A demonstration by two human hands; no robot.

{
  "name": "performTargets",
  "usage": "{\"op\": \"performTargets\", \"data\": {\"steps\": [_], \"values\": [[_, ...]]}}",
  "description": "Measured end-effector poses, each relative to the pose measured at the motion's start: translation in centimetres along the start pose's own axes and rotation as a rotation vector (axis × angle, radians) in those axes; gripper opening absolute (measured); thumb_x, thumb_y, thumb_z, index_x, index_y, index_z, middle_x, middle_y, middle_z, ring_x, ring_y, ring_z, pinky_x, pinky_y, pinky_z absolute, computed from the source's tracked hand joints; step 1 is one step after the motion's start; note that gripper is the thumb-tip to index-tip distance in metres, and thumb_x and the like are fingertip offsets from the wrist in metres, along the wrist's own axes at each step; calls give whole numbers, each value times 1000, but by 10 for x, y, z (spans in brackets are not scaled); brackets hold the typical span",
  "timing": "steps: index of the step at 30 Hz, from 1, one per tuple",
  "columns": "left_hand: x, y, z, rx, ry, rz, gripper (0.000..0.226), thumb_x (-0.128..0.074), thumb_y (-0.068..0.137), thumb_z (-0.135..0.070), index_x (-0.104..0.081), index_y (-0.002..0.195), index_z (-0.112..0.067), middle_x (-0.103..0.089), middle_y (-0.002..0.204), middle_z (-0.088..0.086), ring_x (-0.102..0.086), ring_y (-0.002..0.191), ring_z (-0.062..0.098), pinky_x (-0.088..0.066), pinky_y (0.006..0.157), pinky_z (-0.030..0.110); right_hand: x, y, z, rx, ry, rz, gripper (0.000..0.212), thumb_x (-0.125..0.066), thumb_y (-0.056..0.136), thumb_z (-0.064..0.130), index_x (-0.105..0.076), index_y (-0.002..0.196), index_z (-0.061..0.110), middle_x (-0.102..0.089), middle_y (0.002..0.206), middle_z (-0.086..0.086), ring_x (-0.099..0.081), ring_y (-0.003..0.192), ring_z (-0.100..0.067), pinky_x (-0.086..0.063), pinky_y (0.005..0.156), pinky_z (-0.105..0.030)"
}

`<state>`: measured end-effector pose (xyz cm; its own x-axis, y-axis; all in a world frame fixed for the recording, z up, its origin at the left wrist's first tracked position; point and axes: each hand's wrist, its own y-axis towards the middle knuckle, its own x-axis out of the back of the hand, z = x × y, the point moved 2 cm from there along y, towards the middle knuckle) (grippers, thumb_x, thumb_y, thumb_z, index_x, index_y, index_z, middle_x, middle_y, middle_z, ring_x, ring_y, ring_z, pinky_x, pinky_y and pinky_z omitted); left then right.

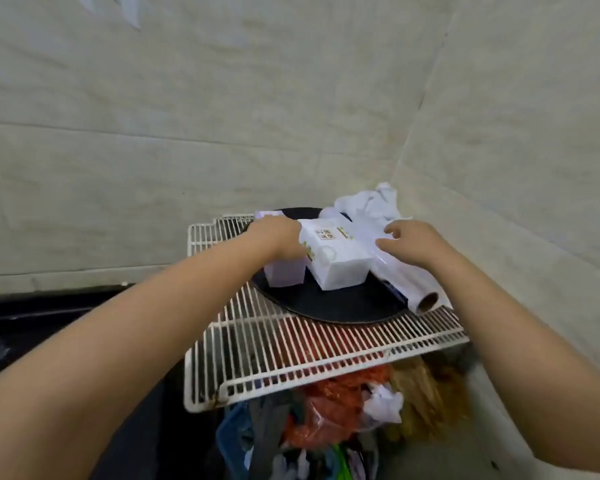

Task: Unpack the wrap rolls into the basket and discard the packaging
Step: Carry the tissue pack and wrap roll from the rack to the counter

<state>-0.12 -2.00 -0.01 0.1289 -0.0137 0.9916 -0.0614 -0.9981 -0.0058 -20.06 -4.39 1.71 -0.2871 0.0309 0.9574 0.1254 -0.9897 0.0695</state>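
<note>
Left hand grips the white box, fingertips hidden behind it; right hand rests loosely open on a wrap roll.

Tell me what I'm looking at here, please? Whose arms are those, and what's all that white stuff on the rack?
No machine here: those are a person's two bare arms. The single picture comes from a camera worn on their head, looking forward and down, so you see what they see.

In front of them is a white wire rack with a round black tray on it. On the tray sits a white box with printing on it. The left hand rests at the box's far left end, fingers hidden behind it, so I can't tell if it grips. The right hand lies, fingers loose, on a roll of clear wrap beside the box; you can see its cardboard tube end. Crumpled white packaging lies behind. Under the rack is a heap of colourful bags.
</note>
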Motion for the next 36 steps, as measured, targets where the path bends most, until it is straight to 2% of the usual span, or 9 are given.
{"op": "performTargets", "data": {"steps": [6,10,15,19,23,27,30,33,36], "values": [[-13,43,-44,-31,-67,-78,37,-43,92,-25,-51,120,-2,-48,124,18,-47,115,34,-42,88,38,3,41,-32,-44,-66,152,64,-63,80,36,-36,131,6,-49,135,-12,-48,117,-28,-34,77,-29],[-29,62,-69,102,7,-74,43,-41,94,-32,-46,127,-5,-49,126,15,-49,115,32,-36,78,33,-9,43,-39,-96,-154,369,91,-67,71,53,-25,136,4,-46,135,-12,-50,114,-28,-44,80,-32],[-33,85,-76,335,-116,-1,59,-40,91,-46,-37,137,-10,-42,133,12,-51,115,31,-39,75,34,-28,27,-34,6,-343,502,59,-64,72,54,-50,103,6,-52,86,-4,-50,84,-22,-39,72,-29],[-36,90,-79,430,-180,47,77,-44,83,-60,-33,140,-9,-38,140,13,-49,120,31,-45,86,36,-35,23,-39,26,-322,436,40,-66,76,39,-38,62,13,-41,63,0,-49,68,-19,-37,59,-26],[-35,93,-84,557,-247,116,101,-54,72,-64,-18,146,-6,-19,152,19,-36,131,35,-43,97,39,-25,27,-56,44,-105,381,38,-60,76,25,-32,53,13,-34,56,-2,-34,49,-15,-24,45,-25],[-40,93,-86,567,-302,38,85,-63,68,-50,-32,136,-10,-27,139,15,-42,120,33,-41,81,35,-27,29,-65,27,-58,339,29,-61,74,30,-42,69,9,-49,69,-1,-48,64,-18,-34,51,-26],[-42,92,-85,599,-269,60,90,-64,71,-48,-20,144,-19,-15,148,24,-34,129,39,-40,98,42,-29,32,-66,11,-97,294,47,-68,72,35,-47,103,7,-58,96,-5,-50,79,-20,-38,61,-26],[-39,90,-83,625,-298,29,82,-64,71,-44,-26,141,-24,-30,138,22,-42,123,36,-43,97,41,-29,36,-74,-2,-44,308,50,-66,73,35,-46,108,7,-50,76,0,-51,75,-20,-36,54,-24],[-37,88,-86,626,-327,-28,76,-65,71,-42,-30,137,-25,-36,133,20,-43,120,35,-44,94,39,-33,39,-86,-6,98,312,47,-64,73,34,-48,108,6,-51,81,-2,-52,75,-20,-35,52,-25]]}}
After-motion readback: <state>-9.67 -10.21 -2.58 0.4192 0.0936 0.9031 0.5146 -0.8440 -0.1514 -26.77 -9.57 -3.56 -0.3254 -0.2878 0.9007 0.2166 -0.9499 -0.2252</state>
